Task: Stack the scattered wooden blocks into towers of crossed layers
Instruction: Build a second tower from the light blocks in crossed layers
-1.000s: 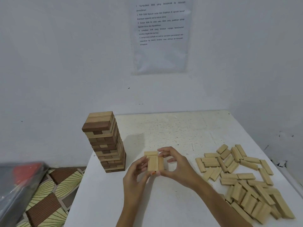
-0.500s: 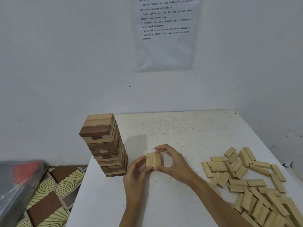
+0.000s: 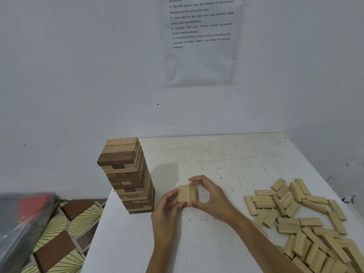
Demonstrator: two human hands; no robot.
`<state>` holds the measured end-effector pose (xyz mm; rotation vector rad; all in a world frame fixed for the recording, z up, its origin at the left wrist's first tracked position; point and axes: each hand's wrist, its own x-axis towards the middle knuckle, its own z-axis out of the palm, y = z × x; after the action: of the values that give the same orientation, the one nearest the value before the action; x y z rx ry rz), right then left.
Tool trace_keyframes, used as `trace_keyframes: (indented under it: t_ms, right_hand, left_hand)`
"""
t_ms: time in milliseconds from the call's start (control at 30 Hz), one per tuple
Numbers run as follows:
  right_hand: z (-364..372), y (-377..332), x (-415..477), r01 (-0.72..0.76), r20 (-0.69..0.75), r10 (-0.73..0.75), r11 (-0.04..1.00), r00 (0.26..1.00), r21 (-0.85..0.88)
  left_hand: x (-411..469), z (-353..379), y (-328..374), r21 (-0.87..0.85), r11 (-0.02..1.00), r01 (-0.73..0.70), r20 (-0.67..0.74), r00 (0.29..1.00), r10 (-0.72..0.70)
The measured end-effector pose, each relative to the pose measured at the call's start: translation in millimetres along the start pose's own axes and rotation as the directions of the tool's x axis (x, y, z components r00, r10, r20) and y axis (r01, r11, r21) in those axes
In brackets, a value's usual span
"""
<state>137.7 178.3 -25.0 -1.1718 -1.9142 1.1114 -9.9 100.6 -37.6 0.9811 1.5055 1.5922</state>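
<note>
Three light wooden blocks (image 3: 186, 193) lie side by side as one flat layer on the white table (image 3: 226, 160), right of the tower. My right hand (image 3: 209, 198) pinches this layer lengthwise, fingers on its far end and thumb at its near end. My left hand (image 3: 167, 210) holds its left side with curled fingers. A tall tower (image 3: 128, 174) of crossed light and dark blocks stands at the table's left edge. Several loose light blocks (image 3: 307, 223) lie scattered at the right.
The table's left edge runs just beside the tower, with a patterned floor (image 3: 59, 243) below. A grey plastic-wrapped object (image 3: 21, 219) sits at the lower left. A printed sheet (image 3: 201, 40) hangs on the white wall behind.
Both hands have pressed the blocks into a tighter, squared layer. The block lying crosswise at the layer's far end a second ago no longer shows. The view has shifted slightly.
</note>
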Motion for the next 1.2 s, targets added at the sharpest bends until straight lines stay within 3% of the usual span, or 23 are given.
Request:
trace_keyframes:
  t_ms: [333,533,1200]
  right_hand:
    - [0.7,-0.8,-1.4,-0.008,0.021,0.008,1.000,1.000,-0.004]
    - [1.6,-2.6,-2.6,-0.019,0.031,0.019,1.000,0.999,-0.020]
    - [1.4,-5.8,1.7,-0.027,0.040,0.028,0.999,0.999,-0.029]
  left_hand:
    - [-3.9,2.9,4.9,0.121,0.989,-0.085,0.014,0.996,0.084]
    - [-5.4,5.9,10.8,-0.047,0.999,0.006,-0.026,1.000,-0.007]
    - [1.7,1.1,-1.1,-0.013,0.999,-0.039,-0.029,0.999,0.039]
